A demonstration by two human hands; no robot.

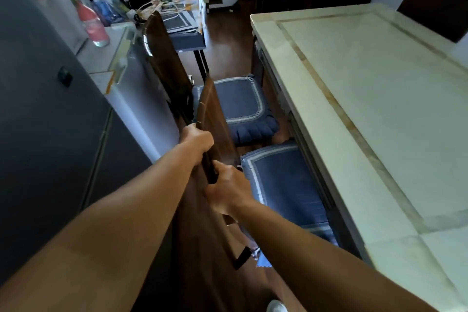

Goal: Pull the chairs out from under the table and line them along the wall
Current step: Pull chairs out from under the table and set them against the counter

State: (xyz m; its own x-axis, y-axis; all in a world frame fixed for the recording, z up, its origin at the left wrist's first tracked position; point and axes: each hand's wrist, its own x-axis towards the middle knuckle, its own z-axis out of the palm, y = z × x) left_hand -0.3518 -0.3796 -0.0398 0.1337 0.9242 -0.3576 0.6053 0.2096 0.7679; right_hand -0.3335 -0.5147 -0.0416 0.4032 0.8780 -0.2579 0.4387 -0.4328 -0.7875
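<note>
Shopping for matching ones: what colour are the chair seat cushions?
Dark blue with a pale grey-white border stripe, as the seat cushions show in the head view.

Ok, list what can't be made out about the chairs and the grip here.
Head view only:
- Near chair: legs hidden by its backrest and both arms.
- Left hand fingers: wrapped behind the backrest.
- Far chair: legs hidden by its backrest.
- Table: right side cut off by the edge.

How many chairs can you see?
3. The near chair is held by both hands at its backrest, beside the table. A second chair stands just beyond it. A third chair shows behind the table's far side. More may be hidden.
</note>
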